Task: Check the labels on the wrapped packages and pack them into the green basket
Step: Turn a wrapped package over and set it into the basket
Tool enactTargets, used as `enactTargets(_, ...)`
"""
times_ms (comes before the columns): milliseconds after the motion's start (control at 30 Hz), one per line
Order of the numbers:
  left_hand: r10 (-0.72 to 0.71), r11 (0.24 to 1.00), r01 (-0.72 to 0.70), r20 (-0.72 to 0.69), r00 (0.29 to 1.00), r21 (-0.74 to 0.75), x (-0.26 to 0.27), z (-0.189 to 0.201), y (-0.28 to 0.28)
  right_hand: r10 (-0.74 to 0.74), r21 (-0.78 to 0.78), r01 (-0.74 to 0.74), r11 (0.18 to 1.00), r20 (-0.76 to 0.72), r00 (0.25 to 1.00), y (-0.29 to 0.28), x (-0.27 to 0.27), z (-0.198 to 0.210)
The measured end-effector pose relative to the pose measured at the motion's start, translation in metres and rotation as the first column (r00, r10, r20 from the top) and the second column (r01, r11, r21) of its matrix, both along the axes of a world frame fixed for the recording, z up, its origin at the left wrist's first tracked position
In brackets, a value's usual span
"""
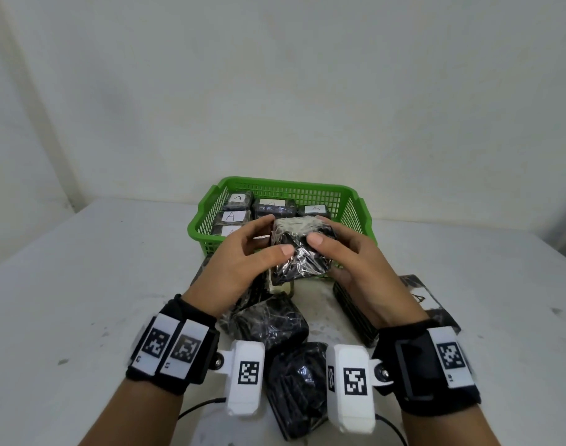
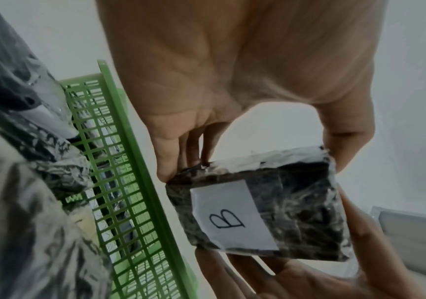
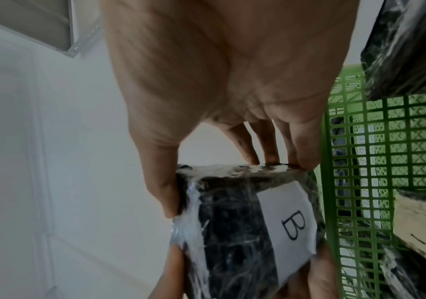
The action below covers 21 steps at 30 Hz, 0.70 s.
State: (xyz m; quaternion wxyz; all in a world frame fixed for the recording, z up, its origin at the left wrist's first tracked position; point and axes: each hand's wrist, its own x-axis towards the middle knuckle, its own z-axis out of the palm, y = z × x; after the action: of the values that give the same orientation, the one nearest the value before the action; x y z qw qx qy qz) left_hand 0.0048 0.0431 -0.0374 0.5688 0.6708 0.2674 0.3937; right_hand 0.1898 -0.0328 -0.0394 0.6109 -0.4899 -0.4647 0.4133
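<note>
Holding one package, two hands.

- 1 green basket
- 5 labelled packages in the basket
- 1 package held in the hands
- About 5 packages on the table; some hidden
- 2 hands

The held package's white label reads "B"; basket package labels read "A".
</note>
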Motion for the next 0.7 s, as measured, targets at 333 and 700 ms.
enactTargets(333,-0.017,1.000,0.017,-0.048,0.999,0.004,-0.0024,-0.0005,0.0029,0.014,0.002,-0.014,1.000,0.093,0.996,-0.0014,-0.0013,-0.0008)
enactTargets(700,-0.006,1.000,0.003,-0.087,0.996,-0.028,-0.0016,0.0007,-0.0002,0.002,-0.068,-0.002,0.998,0.008,1.000,0.0002,-0.0035,0.0004)
